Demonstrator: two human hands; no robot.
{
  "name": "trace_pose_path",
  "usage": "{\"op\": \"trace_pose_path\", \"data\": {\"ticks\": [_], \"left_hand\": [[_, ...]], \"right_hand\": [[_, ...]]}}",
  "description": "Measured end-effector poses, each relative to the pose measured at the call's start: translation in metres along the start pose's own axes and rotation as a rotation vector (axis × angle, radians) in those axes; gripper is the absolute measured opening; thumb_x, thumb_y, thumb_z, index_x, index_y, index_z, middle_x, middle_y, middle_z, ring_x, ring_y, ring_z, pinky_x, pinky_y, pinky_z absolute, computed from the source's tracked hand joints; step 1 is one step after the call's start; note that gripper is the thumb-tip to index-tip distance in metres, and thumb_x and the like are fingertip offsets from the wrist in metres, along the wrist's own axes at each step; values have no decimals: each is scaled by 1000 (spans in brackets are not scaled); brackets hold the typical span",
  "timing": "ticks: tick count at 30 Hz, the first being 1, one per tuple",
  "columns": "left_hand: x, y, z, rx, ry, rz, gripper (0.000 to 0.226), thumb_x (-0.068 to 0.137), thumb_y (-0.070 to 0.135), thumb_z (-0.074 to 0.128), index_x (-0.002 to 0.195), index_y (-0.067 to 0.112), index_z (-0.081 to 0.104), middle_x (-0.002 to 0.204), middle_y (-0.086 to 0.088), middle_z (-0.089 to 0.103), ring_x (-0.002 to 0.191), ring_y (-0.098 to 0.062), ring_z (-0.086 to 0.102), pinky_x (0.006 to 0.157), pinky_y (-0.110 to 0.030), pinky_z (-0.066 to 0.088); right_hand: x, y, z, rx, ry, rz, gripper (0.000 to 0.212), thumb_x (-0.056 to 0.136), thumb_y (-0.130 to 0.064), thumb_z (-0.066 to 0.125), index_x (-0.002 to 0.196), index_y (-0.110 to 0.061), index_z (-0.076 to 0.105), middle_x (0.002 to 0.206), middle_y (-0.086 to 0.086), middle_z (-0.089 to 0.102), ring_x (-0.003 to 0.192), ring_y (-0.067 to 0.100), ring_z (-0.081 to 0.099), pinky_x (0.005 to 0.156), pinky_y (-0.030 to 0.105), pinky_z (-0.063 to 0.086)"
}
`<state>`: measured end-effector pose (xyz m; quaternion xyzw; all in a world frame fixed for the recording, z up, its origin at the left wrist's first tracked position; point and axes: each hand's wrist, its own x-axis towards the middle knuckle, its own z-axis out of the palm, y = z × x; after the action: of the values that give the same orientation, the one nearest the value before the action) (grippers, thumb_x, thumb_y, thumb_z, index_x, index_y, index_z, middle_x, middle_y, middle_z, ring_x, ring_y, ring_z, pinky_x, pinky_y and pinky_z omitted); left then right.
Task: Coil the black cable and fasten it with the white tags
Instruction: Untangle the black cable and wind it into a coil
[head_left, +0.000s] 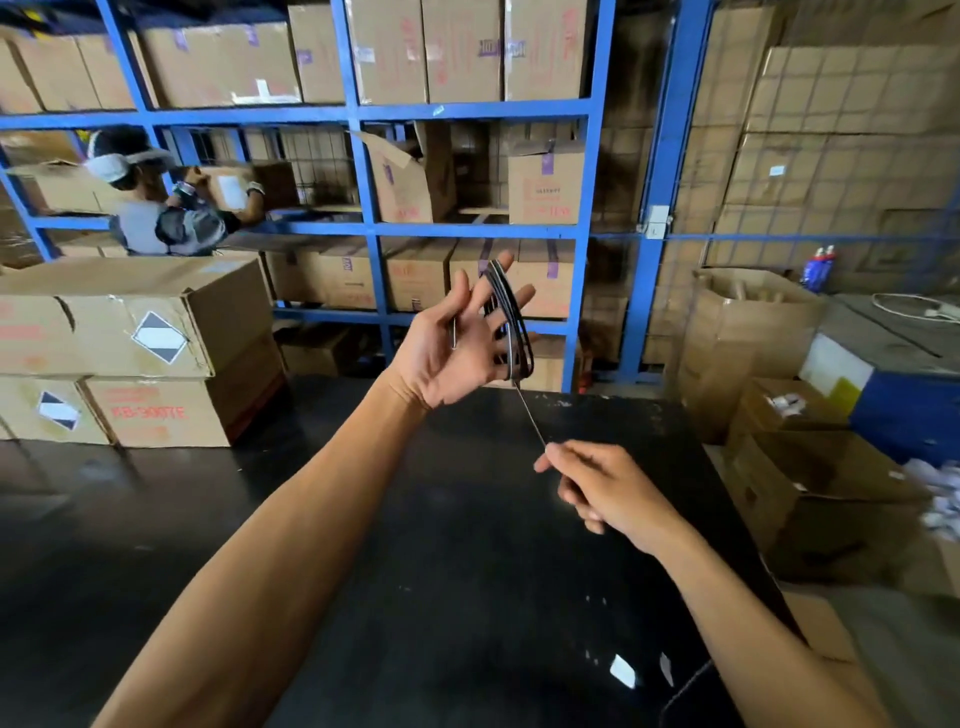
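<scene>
- The left hand (457, 343) is raised above the far edge of the glossy black surface (467, 571), palm turned toward the camera, fingers spread and pointing up and to the right
- Several loops of the thin black cable (511, 322) hang around those spread fingers, from near the fingertips down to the base of the hand; the fingers are not curled around the loops, which simply rest over them
- A single strand of the same cable runs down and to the right from the bottom of the coil, drawn straight, to the right hand (597, 483)
- The right hand sits lower and nearer, to the right of the left one, with thumb and fingertips pinched on that strand and the other fingers folded in
- The two hands are well apart, joined only by the taut strand
- Two small white scraps (623, 670) lie on the near right part of the surface; whether they are the tags I cannot tell
- Beyond the surface stands a blue metal rack (363, 111) loaded with brown cardboard boxes (457, 52)
- More cardboard cartons (130, 332) are stacked at the left, and open ones (810, 488) sit at the right
- Another person in a light cap (130, 161) stands at the far left by the rack, hands on a box
</scene>
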<state>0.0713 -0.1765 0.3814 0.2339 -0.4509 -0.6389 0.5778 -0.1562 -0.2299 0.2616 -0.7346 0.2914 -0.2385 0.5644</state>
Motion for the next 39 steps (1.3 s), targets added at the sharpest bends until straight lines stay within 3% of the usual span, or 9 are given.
{"op": "trace_pose_path", "data": {"ticks": [4, 8, 11, 14, 17, 22, 28, 34, 39], "left_hand": [[-5, -5, -36, 40, 223, -39, 57, 96, 58, 40, 148, 36, 48, 142, 0, 43, 111, -23, 39, 97, -43, 29], [-14, -27, -50, 127, 244, -248, 47, 94, 58, 51, 131, 32, 63, 102, 3, 31, 76, -14, 33, 74, -32, 29], [-16, -42, -37, 303, 203, -425, 56, 94, 59, 54, 143, 32, 55, 106, 1, 40, 88, -16, 39, 82, -32, 33], [-15, -51, -24, 298, 133, -508, 74, 91, 54, 65, 153, 20, 41, 151, -6, 38, 122, -19, 39, 107, -31, 28], [-14, -49, -4, 258, -18, -511, 58, 91, 57, 62, 142, 30, 56, 151, 7, 46, 130, -16, 41, 112, -29, 28], [-12, -23, 12, 48, -311, -350, 54, 104, 53, 26, 155, 36, 34, 165, -5, 25, 151, -42, 5, 116, -57, 19], [-9, 9, 4, -28, -85, -3, 51, 99, 54, 35, 145, 38, 49, 164, -8, 27, 151, -44, 5, 117, -64, 4], [-15, 1, -41, 42, 290, 4, 47, 101, 58, 35, 124, 34, 67, 114, 0, 58, 101, -23, 48, 94, -41, 39], [-26, -29, -40, 177, 229, -271, 36, 99, 56, 47, 95, 27, 68, 78, 8, 45, 66, -11, 32, 64, -27, 28]], "right_hand": [[-23, -27, -17, -40, 2, -46, 34, 97, -50, 64, 85, -21, 76, 58, -3, 53, 41, 10, 38, 36, 23, 32], [-22, -84, -50, -43, 45, -127, 20, 96, -36, 69, 84, -23, 77, 57, -4, 54, 38, 8, 38, 33, 19, 32], [-8, -125, -69, -42, 141, -196, 16, 95, -27, 71, 83, -22, 79, 57, -4, 55, 37, 7, 37, 32, 19, 31], [12, -147, -79, -65, 269, -246, 17, 94, -31, 71, 83, -25, 81, 55, -9, 55, 39, 8, 37, 34, 21, 31], [34, -137, -81, -98, 370, -233, 19, 94, -39, 70, 89, -23, 78, 57, -10, 56, 40, 8, 40, 36, 22, 35], [50, -70, -51, -90, 334, -80, 14, 94, -47, 69, 97, -34, 75, 71, -3, 64, 41, 11, 44, 39, 27, 37], [4, -11, 6, 38, 56, -76, 31, 100, -49, 59, 93, -25, 77, 61, -6, 56, 46, 9, 43, 40, 25, 39], [-24, -55, -14, -35, 64, -160, 25, 97, -45, 64, 88, -26, 77, 56, -6, 56, 40, 7, 41, 36, 23, 35], [-4, -120, -34, -260, 84, -223, 13, 92, -40, 72, 87, -30, 79, 57, -6, 63, 39, 8, 45, 37, 19, 38]]}}
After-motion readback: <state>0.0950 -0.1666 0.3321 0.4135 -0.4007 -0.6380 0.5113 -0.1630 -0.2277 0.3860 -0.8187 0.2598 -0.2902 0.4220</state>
